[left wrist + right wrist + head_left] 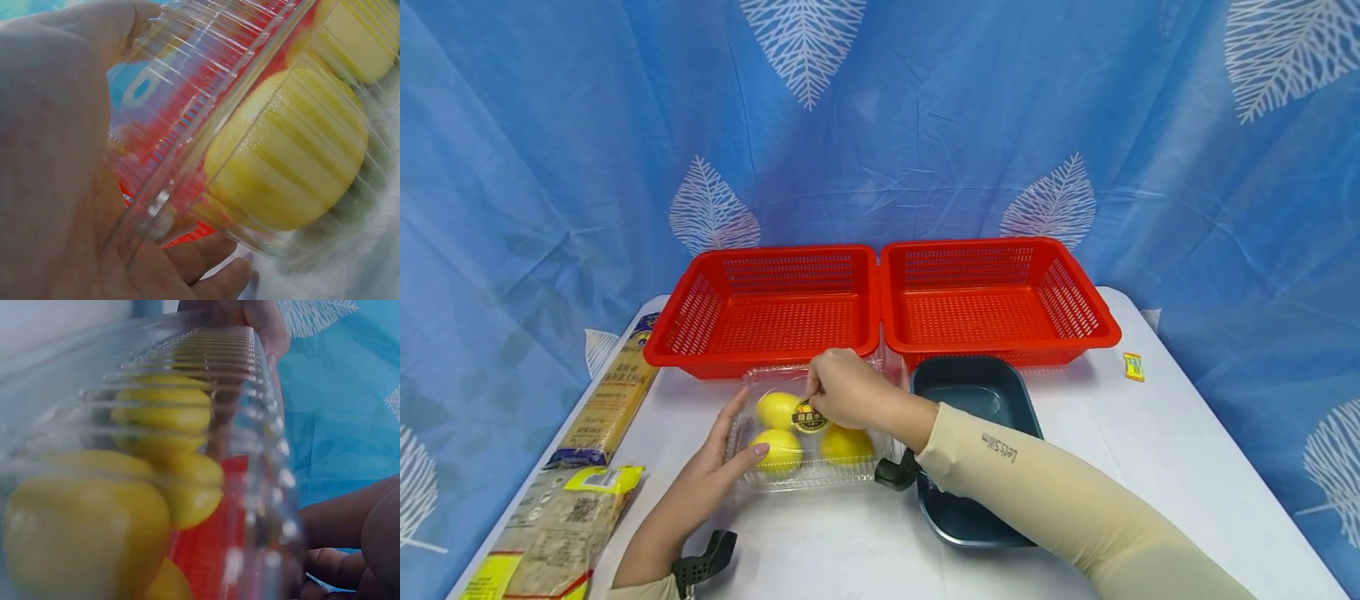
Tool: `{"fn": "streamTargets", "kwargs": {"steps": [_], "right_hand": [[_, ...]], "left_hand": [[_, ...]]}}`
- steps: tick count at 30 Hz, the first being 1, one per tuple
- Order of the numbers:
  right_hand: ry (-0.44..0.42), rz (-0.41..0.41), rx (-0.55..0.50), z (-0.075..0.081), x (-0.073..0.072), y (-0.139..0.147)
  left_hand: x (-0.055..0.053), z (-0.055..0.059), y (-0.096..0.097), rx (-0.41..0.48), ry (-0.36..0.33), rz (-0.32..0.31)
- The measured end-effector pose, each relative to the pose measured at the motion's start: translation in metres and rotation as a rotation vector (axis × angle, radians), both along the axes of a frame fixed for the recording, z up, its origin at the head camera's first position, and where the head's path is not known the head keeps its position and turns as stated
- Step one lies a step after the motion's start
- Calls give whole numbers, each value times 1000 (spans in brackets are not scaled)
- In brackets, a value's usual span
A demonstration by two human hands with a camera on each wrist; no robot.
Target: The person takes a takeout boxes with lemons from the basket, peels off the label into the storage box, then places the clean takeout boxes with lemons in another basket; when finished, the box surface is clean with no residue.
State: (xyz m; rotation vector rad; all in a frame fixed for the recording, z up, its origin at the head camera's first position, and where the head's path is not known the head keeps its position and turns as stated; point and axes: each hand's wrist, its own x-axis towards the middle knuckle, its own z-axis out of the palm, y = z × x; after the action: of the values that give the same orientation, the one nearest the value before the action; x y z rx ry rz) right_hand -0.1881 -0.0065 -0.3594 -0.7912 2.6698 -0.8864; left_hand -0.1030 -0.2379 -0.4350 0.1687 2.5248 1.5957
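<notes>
A clear plastic clamshell box (pixel 805 481) of lemons (pixel 781 450) lies in front of the red baskets. My left hand (pixel 718 467) grips its left edge, thumb over the lid and fingers along the side. In the left wrist view, a lemon (pixel 287 150) shows through the ribbed wall. Above the lid, my right hand (pixel 857 398) has its fingers curled down at the edge of a round dark sticker (pixel 808 416), apparently pinching it; the fingertips are partly hidden. The right wrist view shows the curled fingers (pixel 331 565) beyond the box's rim.
Two red baskets (pixel 760 360) (pixel 1000 340) stand side by side behind the box. A dark blue tray (pixel 962 371) lies partly under the right forearm. On the left are a pasta packet (pixel 606 400) and another clear packet (pixel 553 525). A small yellow wrapper (pixel 1133 367) lies far right.
</notes>
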Motion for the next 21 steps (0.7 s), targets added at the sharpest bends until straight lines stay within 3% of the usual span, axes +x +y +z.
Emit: {"fn": "streamTargets", "kwargs": {"steps": [11,21], "right_hand": [[-9,68,-87,14,7,12],[-82,58,-205,21,6,50]], "left_hand": [[0,0,0,-7,-9,3],[0,0,1,-3,-1,4]]}}
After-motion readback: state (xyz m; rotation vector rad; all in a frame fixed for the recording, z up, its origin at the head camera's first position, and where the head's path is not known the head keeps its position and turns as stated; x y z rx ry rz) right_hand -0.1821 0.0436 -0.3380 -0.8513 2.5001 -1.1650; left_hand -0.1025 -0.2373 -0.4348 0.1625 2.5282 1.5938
